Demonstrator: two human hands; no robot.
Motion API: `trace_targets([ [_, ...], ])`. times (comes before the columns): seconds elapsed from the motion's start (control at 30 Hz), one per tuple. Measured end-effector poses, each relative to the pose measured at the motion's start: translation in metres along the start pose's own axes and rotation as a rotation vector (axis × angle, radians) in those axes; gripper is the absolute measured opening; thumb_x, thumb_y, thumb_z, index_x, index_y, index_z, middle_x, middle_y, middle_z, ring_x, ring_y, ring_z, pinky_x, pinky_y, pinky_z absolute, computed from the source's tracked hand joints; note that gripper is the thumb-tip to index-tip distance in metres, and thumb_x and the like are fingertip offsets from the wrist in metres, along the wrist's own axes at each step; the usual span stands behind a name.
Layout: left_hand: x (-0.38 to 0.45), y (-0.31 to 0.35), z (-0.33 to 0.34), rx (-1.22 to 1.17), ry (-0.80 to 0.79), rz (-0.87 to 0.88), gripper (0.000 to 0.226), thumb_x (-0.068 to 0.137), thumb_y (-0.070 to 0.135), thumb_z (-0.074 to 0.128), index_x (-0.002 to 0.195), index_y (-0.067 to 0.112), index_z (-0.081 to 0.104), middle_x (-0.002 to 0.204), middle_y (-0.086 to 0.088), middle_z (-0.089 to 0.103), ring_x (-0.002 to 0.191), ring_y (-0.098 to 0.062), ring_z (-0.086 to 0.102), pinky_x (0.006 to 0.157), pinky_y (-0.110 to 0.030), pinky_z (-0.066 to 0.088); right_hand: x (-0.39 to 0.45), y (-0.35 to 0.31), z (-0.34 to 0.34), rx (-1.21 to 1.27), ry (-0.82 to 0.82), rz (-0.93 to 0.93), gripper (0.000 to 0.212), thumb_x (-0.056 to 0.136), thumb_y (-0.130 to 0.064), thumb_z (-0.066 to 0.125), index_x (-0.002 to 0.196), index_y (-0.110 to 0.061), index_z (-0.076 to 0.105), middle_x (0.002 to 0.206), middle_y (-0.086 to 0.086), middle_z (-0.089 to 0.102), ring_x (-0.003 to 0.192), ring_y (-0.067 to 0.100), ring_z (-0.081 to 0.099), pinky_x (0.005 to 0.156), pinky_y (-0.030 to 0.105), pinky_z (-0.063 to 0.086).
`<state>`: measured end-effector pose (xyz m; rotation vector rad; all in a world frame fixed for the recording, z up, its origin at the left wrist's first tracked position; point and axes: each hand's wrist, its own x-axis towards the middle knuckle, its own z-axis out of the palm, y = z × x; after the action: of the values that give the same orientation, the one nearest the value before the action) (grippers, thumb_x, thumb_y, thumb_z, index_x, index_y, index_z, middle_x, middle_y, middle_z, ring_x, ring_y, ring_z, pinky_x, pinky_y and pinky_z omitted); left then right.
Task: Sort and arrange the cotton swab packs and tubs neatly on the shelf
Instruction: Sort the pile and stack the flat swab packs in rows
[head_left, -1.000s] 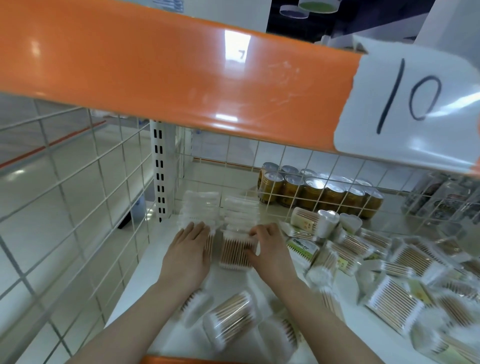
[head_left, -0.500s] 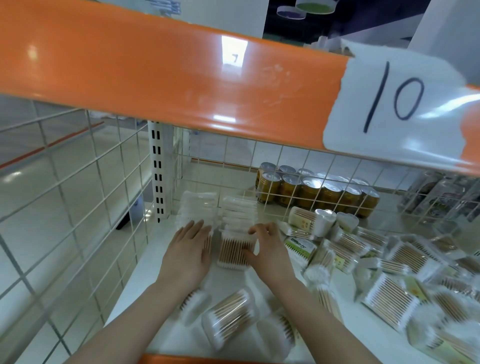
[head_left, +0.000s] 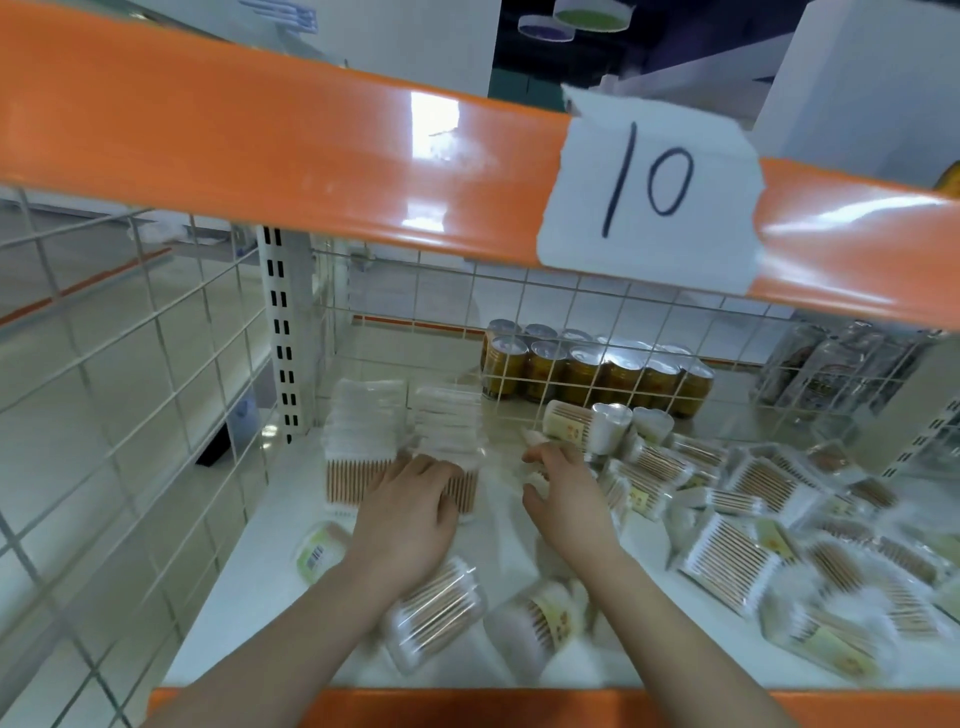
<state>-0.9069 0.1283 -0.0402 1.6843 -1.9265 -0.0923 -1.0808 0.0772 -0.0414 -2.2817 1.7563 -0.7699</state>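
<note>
White shelf (head_left: 270, 582) surface carries two neat stacks of cotton swab packs (head_left: 363, 441) at the back left, against the wire grid. Left hand (head_left: 410, 514) rests flat on the front of these stacks — fingers straight, grip spread. Right hand (head_left: 566, 499) hovers just beside a blurred pack; fingers loosely curled, and contact cannot be told. Cylindrical tubs (head_left: 436, 618) lie on their sides near the front edge. Loose packs (head_left: 727, 566) lie scattered at the right — unsorted. Cans (head_left: 587, 371) stand behind the grid.
</note>
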Motion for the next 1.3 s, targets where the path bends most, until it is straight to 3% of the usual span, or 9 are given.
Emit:
trace_targets([
  [0.1, 0.0, 0.009, 0.006, -0.011, -0.015, 0.02, 0.039, 0.089, 0.029, 0.034, 0.117, 0.02, 0.059, 0.114, 0.001, 0.06, 0.106, -0.02, 0.054, 0.089, -0.029, 0.038, -0.005, 0.015, -0.01, 0.002, 0.02, 0.024, 0.033, 0.085, -0.011, 0.055, 0.117, -0.015, 0.055, 0.125, 0.003, 0.048, 0.103, 0.021, 0.053, 0.075, 0.027, 0.042],
  [0.2, 0.002, 0.016, 0.012, -0.012, -0.057, 0.028, 0.034, 0.095, 0.025, 0.04, 0.127, 0.024, 0.052, 0.122, 0.006, 0.056, 0.111, -0.014, 0.051, 0.09, -0.025, 0.036, -0.009, 0.029, -0.02, 0.024, 0.045, 0.072, 0.035, 0.081, -0.008, 0.057, 0.116, -0.015, 0.058, 0.121, 0.004, 0.052, 0.101, 0.022, 0.054, 0.076, 0.031, 0.046],
  [0.43, 0.01, 0.032, 0.02, 0.015, -0.116, 0.012, 0.035, 0.094, 0.025, 0.04, 0.127, 0.026, 0.051, 0.128, 0.006, 0.052, 0.116, -0.015, 0.047, 0.094, -0.027, 0.037, -0.013, 0.06, -0.033, -0.017, 0.076, 0.137, 0.031, 0.086, -0.013, 0.055, 0.117, -0.017, 0.058, 0.12, 0.004, 0.054, 0.087, 0.017, 0.054, 0.061, 0.023, 0.033],
  [0.53, 0.011, 0.034, 0.021, 0.051, -0.105, 0.009, 0.035, 0.094, 0.024, 0.04, 0.127, 0.026, 0.051, 0.13, 0.006, 0.047, 0.118, -0.017, 0.041, 0.096, -0.027, 0.035, -0.007, 0.07, -0.036, -0.018, 0.092, 0.14, 0.031, 0.085, -0.014, 0.057, 0.117, -0.017, 0.058, 0.119, 0.006, 0.056, 0.088, 0.02, 0.056, 0.065, 0.028, 0.042],
  [0.63, 0.012, 0.03, 0.022, 0.051, -0.023, 0.023, 0.031, 0.088, 0.019, 0.045, 0.113, 0.021, 0.063, 0.117, 0.002, 0.056, 0.108, -0.023, 0.051, 0.089, -0.034, 0.041, 0.006, 0.075, -0.039, -0.049, 0.124, 0.137, 0.032, 0.085, -0.018, 0.059, 0.117, -0.016, 0.057, 0.118, 0.007, 0.057, 0.1, 0.024, 0.056, 0.076, 0.035, 0.048],
  [0.73, 0.017, 0.024, 0.025, 0.052, 0.092, 0.06, 0.023, 0.064, 0.012, 0.06, 0.083, 0.015, 0.071, 0.086, -0.003, 0.065, 0.076, -0.029, 0.064, 0.062, -0.037, 0.051, 0.02, 0.078, -0.041, -0.078, 0.103, 0.139, 0.043, 0.085, -0.024, 0.062, 0.125, -0.016, 0.05, 0.125, 0.007, 0.052, 0.107, 0.022, 0.052, 0.085, 0.033, 0.046],
  [0.87, 0.022, 0.023, 0.029, 0.054, 0.107, 0.056, 0.033, 0.055, 0.003, 0.077, 0.085, 0.012, 0.07, 0.087, -0.006, 0.066, 0.077, -0.031, 0.064, 0.063, -0.039, 0.052, 0.039, 0.08, -0.039, -0.158, 0.047, 0.102, 0.059, 0.084, -0.028, 0.064, 0.136, -0.017, 0.039, 0.136, 0.006, 0.042, 0.12, 0.023, 0.043, 0.094, 0.034, 0.041],
  [1.13, 0.024, 0.013, 0.031, 0.093, 0.079, 0.038, 0.035, 0.07, 0.024, 0.042, 0.088, 0.012, 0.07, 0.091, -0.007, 0.065, 0.083, -0.03, 0.065, 0.07, -0.039, 0.052, 0.065, 0.078, -0.03, -0.257, 0.018, 0.088, 0.049, 0.086, -0.024, 0.058, 0.131, -0.016, 0.041, 0.131, 0.008, 0.046, 0.117, 0.024, 0.046, 0.091, 0.034, 0.042],
  [1.3, 0.022, 0.012, 0.027, 0.112, 0.063, 0.032, 0.038, 0.07, 0.027, 0.037, 0.087, 0.015, 0.069, 0.095, -0.008, 0.065, 0.085, -0.032, 0.065, 0.07, -0.042, 0.052, 0.074, 0.074, -0.022, -0.295, 0.025, 0.122, 0.046, 0.087, -0.021, 0.054, 0.132, -0.017, 0.042, 0.13, 0.009, 0.045, 0.117, 0.025, 0.045, 0.091, 0.034, 0.04],
])
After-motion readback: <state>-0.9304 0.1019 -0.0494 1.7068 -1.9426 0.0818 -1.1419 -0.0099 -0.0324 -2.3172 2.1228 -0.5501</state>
